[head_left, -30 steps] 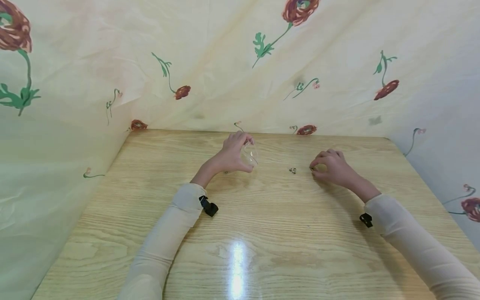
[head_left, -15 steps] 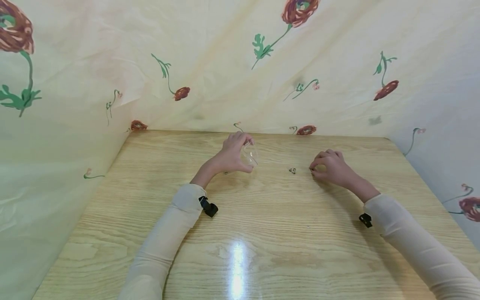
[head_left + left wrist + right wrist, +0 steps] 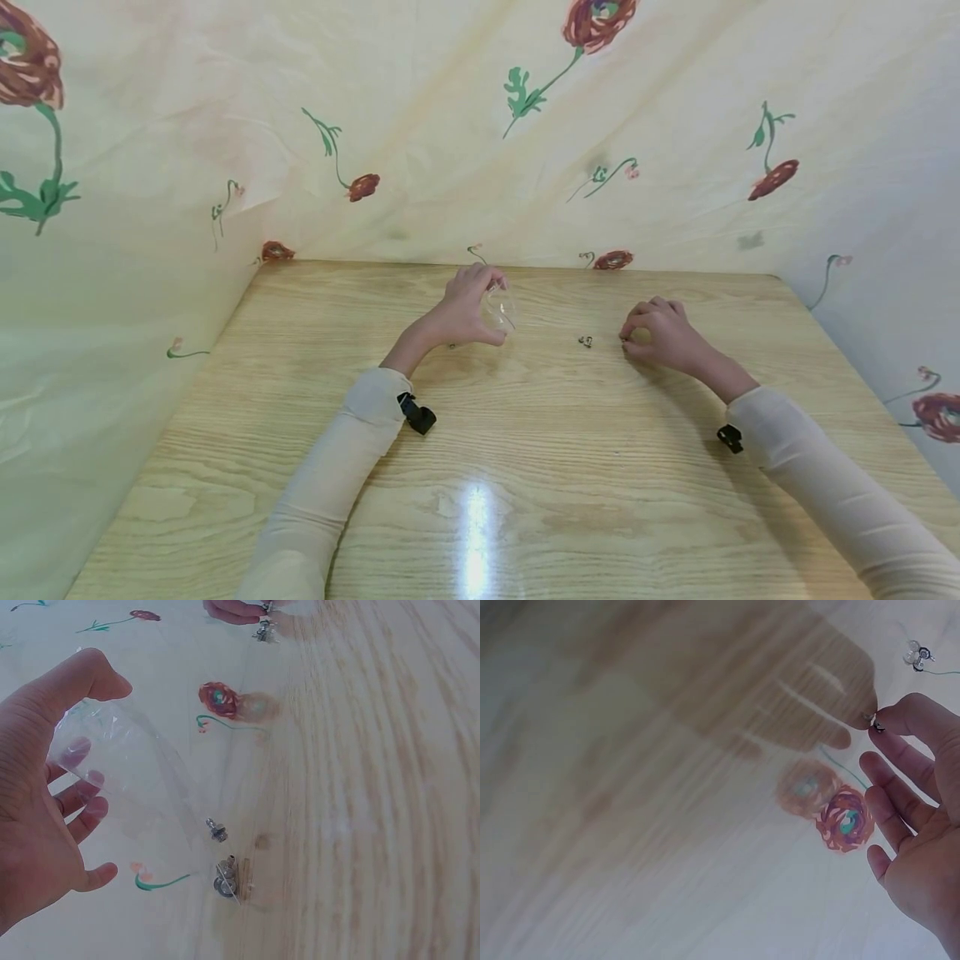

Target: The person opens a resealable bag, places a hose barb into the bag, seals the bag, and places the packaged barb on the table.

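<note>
My left hand (image 3: 467, 308) is curled round a clear plastic container (image 3: 501, 310) in the head view; whether it is a cup or a bag, I cannot tell. In the left wrist view its see-through wall (image 3: 139, 746) stands between thumb and fingers. Small metal fittings (image 3: 226, 877) show near its lower end; inside or beyond it is unclear. My right hand (image 3: 663, 337) is low over the table, thumb and forefinger pinching a small metal fitting (image 3: 878, 726). Just left of that hand lies a small cluster of metal fittings (image 3: 585, 341).
Both hands work over a light wood-grain table (image 3: 540, 417), toward its far edge. A flowered cloth (image 3: 420, 133) hangs behind it and along both sides. Another tiny metal piece (image 3: 452, 345) lies beside my left wrist. Light glares on the near tabletop.
Very little differs. My right hand shifts slightly while its fingertips stay on the small fitting; my left hand and the clear container stay put.
</note>
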The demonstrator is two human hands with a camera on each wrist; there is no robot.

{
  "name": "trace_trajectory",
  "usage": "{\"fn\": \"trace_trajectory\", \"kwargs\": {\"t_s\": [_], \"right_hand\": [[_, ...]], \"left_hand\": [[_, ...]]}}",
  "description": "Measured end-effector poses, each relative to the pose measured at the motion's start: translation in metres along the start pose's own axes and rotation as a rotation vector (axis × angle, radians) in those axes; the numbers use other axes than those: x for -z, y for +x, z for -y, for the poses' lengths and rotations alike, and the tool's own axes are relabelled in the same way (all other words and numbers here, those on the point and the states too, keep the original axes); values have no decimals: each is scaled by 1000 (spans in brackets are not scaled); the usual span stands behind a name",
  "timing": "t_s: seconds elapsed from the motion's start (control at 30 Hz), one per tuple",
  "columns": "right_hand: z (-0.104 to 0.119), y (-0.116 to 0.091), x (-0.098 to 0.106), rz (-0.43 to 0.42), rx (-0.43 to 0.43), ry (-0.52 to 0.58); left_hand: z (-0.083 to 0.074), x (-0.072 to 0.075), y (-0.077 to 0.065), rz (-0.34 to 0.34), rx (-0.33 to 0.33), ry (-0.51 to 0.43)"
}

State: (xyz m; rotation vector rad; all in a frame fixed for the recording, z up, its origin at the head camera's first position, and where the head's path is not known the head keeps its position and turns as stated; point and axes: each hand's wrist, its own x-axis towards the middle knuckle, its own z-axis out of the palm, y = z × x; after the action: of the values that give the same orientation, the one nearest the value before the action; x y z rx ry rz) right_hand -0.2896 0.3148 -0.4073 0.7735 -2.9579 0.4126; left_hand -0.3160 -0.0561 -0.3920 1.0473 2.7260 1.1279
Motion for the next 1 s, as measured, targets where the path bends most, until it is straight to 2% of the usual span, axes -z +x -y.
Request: {"fn": "trace_trajectory", "kwargs": {"t_s": [1.0], "right_hand": [[3,4,0,-38,3,22]], "left_hand": [[2,-1,0,-1,-11,1]]}}
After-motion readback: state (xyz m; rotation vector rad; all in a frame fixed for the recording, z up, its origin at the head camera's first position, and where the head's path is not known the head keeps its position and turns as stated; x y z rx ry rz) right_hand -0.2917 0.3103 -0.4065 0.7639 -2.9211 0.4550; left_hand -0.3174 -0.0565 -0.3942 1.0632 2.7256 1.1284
